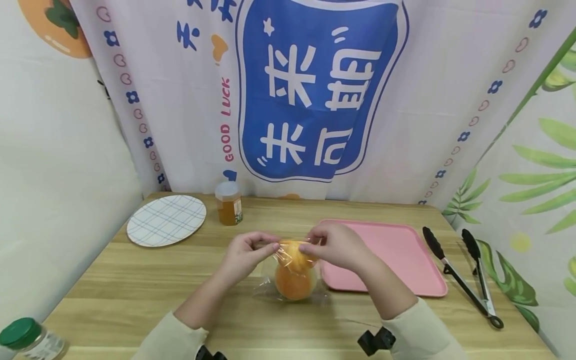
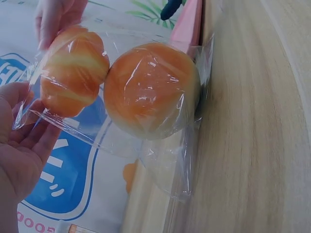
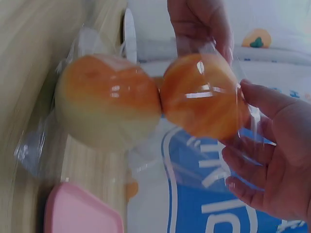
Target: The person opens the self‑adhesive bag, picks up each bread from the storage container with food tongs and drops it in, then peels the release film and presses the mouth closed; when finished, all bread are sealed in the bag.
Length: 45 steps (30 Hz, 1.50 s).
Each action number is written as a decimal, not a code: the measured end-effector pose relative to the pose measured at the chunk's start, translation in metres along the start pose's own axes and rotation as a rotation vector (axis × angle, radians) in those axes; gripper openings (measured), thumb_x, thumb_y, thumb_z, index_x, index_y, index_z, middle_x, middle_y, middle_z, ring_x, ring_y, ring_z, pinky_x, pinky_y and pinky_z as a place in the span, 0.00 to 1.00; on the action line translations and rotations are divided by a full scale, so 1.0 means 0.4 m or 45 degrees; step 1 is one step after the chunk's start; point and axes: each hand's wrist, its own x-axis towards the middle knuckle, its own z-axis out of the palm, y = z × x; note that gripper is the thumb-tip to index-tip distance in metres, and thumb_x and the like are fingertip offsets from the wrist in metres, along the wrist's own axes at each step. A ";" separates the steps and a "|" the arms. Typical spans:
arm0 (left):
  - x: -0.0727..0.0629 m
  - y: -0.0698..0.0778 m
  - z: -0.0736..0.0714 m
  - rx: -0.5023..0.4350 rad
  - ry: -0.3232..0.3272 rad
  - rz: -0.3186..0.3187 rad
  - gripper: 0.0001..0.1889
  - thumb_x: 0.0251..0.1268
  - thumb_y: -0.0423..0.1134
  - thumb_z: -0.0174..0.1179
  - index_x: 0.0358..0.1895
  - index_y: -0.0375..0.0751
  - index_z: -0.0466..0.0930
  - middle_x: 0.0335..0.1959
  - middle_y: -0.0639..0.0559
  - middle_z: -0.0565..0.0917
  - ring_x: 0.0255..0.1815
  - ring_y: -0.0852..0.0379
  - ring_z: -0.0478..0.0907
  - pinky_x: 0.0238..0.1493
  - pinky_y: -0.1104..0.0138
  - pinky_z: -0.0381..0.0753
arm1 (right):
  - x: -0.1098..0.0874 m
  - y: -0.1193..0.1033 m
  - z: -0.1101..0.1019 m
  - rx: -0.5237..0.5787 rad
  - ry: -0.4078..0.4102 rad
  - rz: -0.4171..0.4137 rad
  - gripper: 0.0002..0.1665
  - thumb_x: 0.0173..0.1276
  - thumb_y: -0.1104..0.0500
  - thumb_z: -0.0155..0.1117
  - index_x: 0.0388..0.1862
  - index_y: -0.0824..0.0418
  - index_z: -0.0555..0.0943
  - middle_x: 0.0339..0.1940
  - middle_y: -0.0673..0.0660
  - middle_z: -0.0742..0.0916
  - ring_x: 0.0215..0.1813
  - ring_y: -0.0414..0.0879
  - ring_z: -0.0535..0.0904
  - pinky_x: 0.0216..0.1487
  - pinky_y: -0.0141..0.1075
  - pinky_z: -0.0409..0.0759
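A clear plastic bag point(image 2: 167, 167) stands upright over the table, its mouth at the top. Inside are two golden-brown breads: a smooth round bun point(image 1: 294, 283) at the bottom and a smaller, ridged bread roll point(image 1: 295, 256) above it, close against each other. My left hand point(image 1: 245, 256) pinches the left side of the bag's mouth between thumb and fingers. On the opposite side, my right hand point(image 1: 338, 245) pinches the bag's rim the same way. In the right wrist view, the right thumb point(image 3: 272, 99) presses at the film next to the ridged roll.
A pink tray point(image 1: 387, 250) lies just right of the bag, partly behind my right forearm. Black-tipped tongs point(image 1: 465, 280) rest farther right. At the back left are a checked plate point(image 1: 166, 220) and a honey-coloured jar point(image 1: 229, 205). A green-lidded jar point(image 1: 33, 340) stands at the near left.
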 end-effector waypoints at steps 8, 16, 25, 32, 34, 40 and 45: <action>-0.007 -0.004 -0.017 0.043 0.042 -0.013 0.12 0.63 0.36 0.66 0.44 0.31 0.85 0.40 0.41 0.88 0.32 0.62 0.82 0.34 0.73 0.81 | -0.027 0.079 -0.018 0.248 0.025 0.053 0.08 0.63 0.49 0.70 0.32 0.52 0.86 0.29 0.46 0.86 0.33 0.42 0.76 0.36 0.34 0.77; -0.012 -0.009 -0.035 -0.005 0.053 -0.030 0.13 0.62 0.36 0.66 0.45 0.29 0.84 0.42 0.41 0.88 0.36 0.66 0.83 0.42 0.72 0.83 | -0.034 0.124 0.000 0.569 0.073 0.050 0.10 0.67 0.56 0.67 0.34 0.64 0.82 0.30 0.55 0.86 0.36 0.42 0.78 0.42 0.36 0.80; 0.001 0.008 -0.058 -0.258 0.135 -0.098 0.06 0.64 0.32 0.63 0.40 0.34 0.84 0.28 0.62 0.86 0.34 0.65 0.83 0.46 0.70 0.84 | 0.010 0.106 0.054 1.133 0.072 0.086 0.10 0.74 0.59 0.56 0.42 0.67 0.76 0.34 0.51 0.90 0.37 0.38 0.87 0.45 0.35 0.87; 0.031 -0.055 -0.092 -0.336 0.128 -0.271 0.07 0.68 0.35 0.60 0.42 0.35 0.83 0.30 0.61 0.85 0.36 0.64 0.83 0.44 0.69 0.86 | 0.072 0.104 0.145 1.236 0.091 0.288 0.08 0.74 0.61 0.56 0.42 0.68 0.75 0.28 0.53 0.89 0.29 0.38 0.85 0.32 0.29 0.85; 0.045 -0.083 -0.097 -0.341 0.147 -0.321 0.09 0.68 0.36 0.60 0.44 0.33 0.81 0.31 0.60 0.84 0.37 0.64 0.82 0.44 0.69 0.87 | 0.088 0.107 0.168 1.226 0.136 0.332 0.09 0.73 0.62 0.57 0.44 0.69 0.75 0.29 0.55 0.89 0.28 0.38 0.85 0.34 0.31 0.86; 0.087 -0.141 -0.095 -0.438 0.214 -0.397 0.07 0.72 0.38 0.56 0.40 0.36 0.77 0.32 0.56 0.83 0.36 0.64 0.82 0.44 0.72 0.86 | 0.122 0.122 0.208 1.172 0.239 0.408 0.12 0.72 0.63 0.57 0.49 0.72 0.76 0.39 0.68 0.88 0.30 0.40 0.84 0.43 0.40 0.88; 0.110 -0.169 -0.086 -0.510 0.247 -0.428 0.06 0.73 0.35 0.54 0.42 0.35 0.77 0.29 0.56 0.84 0.32 0.66 0.82 0.39 0.75 0.86 | 0.141 0.139 0.224 1.106 0.257 0.463 0.16 0.72 0.64 0.56 0.53 0.74 0.75 0.37 0.65 0.87 0.30 0.39 0.82 0.37 0.32 0.86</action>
